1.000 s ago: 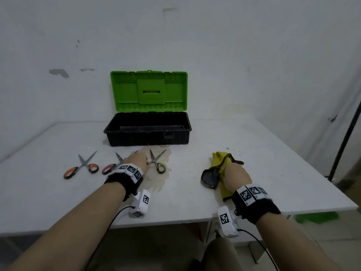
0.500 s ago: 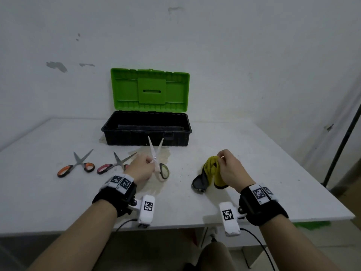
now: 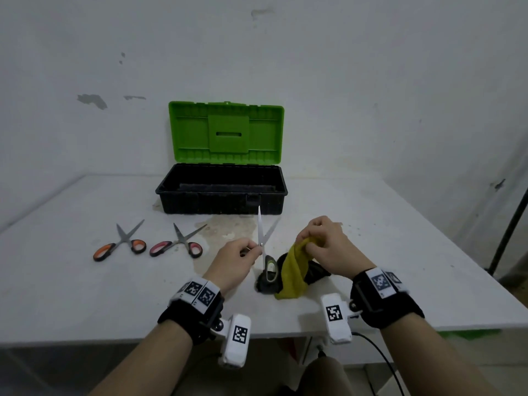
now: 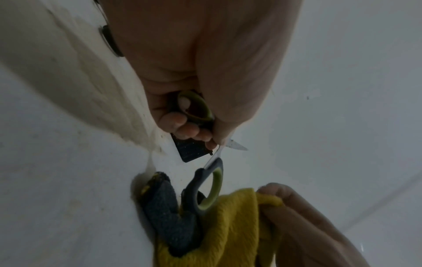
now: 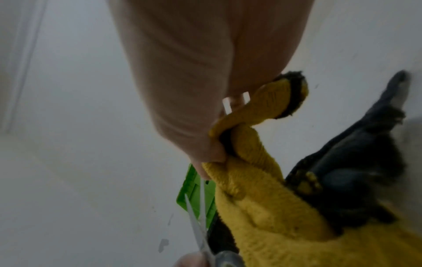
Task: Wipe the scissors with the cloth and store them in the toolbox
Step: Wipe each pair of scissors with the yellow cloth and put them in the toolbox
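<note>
My left hand [image 3: 238,257] grips the green-handled scissors [image 3: 264,244] near the pivot, blades spread and pointing up, one handle loop [image 4: 206,187] hanging free beside the cloth. In the left wrist view my curled fingers [image 4: 182,126] wrap the other loop. My right hand [image 3: 325,244] pinches the top of the yellow and dark grey cloth [image 3: 294,271], lifted so its lower end trails on the table. The cloth [image 5: 262,198] bunches under my right fingers. The open toolbox [image 3: 223,192], black tub and green lid, stands behind.
Two more scissors lie on the white table [image 3: 71,281] to the left: an orange-handled pair [image 3: 120,245] and a pink-handled pair [image 3: 178,242]. A brownish stain [image 3: 225,227] marks the tabletop before the toolbox. A dark pole [image 3: 508,224] stands at the right.
My left hand picked the green scissors off the table and carried them right, blades up. My right hand lifted the cloth and brought it left, close to the scissors.
</note>
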